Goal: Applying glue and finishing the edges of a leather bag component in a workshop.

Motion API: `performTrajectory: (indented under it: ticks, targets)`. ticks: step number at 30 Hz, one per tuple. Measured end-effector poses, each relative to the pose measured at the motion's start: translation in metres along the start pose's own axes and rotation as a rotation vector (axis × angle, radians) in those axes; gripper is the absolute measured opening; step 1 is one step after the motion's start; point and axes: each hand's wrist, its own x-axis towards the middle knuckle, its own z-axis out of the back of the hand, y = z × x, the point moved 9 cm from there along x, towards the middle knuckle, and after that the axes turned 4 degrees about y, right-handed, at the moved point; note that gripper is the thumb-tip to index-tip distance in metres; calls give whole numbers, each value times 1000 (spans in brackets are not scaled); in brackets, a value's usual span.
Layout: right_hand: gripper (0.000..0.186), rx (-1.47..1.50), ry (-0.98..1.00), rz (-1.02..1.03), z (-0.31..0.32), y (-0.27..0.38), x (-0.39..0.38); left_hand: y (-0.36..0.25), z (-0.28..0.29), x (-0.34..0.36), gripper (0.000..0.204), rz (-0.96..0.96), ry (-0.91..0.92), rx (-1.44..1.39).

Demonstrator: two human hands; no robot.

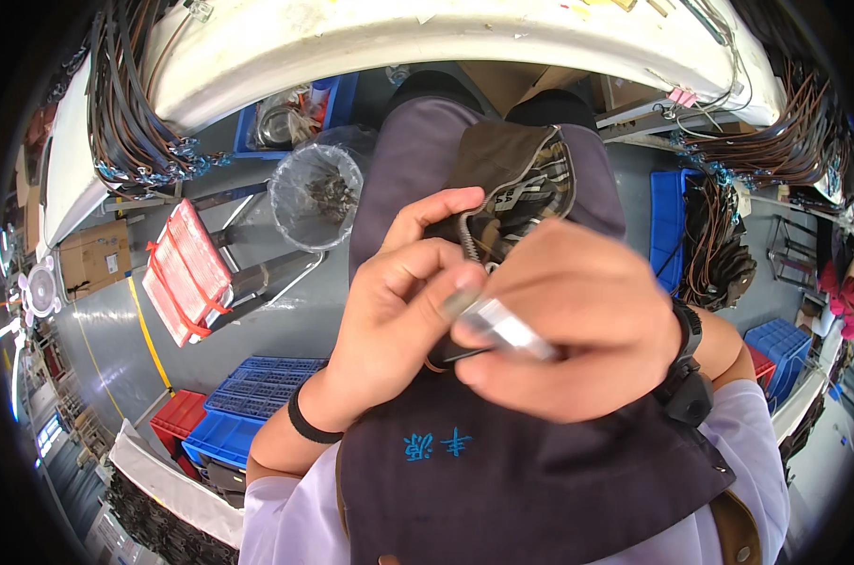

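Observation:
An olive-brown zippered pouch (497, 160) with a camouflage lining lies open across my lap, its zipper edge running down under my hands. My left hand (398, 311) grips the pouch by the zipper, fingers curled round it and thumb near the zipper's lower part. My right hand (587, 320), blurred by motion, is closed on a shiny silver metal tool (516, 330) just right of my left thumb; the tool's exact kind is unclear. The pouch's lower end is hidden behind both hands. A dark apron (530, 480) covers my front.
A white worktable (323, 38) crosses ahead, hung with dark straps (130, 113). A blue bin of items (250, 121) and a lined bucket (285, 198) stand beyond my left knee. A red-topped stool (187, 273) and blue crates (257, 386) are left; another blue bin (664, 217) is right.

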Motion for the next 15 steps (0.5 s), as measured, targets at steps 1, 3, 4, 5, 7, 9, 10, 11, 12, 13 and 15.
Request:
performTrajectory:
  ticks: [1, 3, 4, 5, 7, 9, 10, 11, 12, 13, 15]
  targets:
    - [10, 51, 17, -48, 9, -7, -1, -9, -2, -2, 17, -85, 10, 93]
    - [8, 140, -146, -289, 23, -23, -9, -20, -6, -6, 9, -277, 54, 299]
    - [8, 144, -42, -315, 28, -26, -7, -24, -8, -6, 12, -325, 55, 328]
    - [11, 175, -99, -346, 35, -31, -17, -21, -10, -8, 11, -288, 66, 334]
    - [17, 207, -248, -445, 44, -38, -35, -19, -13, -7, 11, -249, 84, 336]
    - [20, 245, -365, -558, 49, -45, -51, -22, -17, -8, 11, -285, 122, 442]
    - [20, 246, -363, -563, 48, -45, -52, -22, -17, -9, 11, -282, 121, 438]
    - [19, 273, -382, -593, 48, -48, -55, -22, -17, -10, 12, -281, 123, 455]
    - [19, 294, -403, -622, 48, -50, -58, -22, -18, -10, 12, -282, 129, 472]
    - [19, 301, -432, -629, 48, -52, -63, -22, -19, -10, 12, -281, 131, 468]
    - [19, 339, -449, -650, 46, -56, -65, -24, -20, -11, 13, -301, 129, 501]
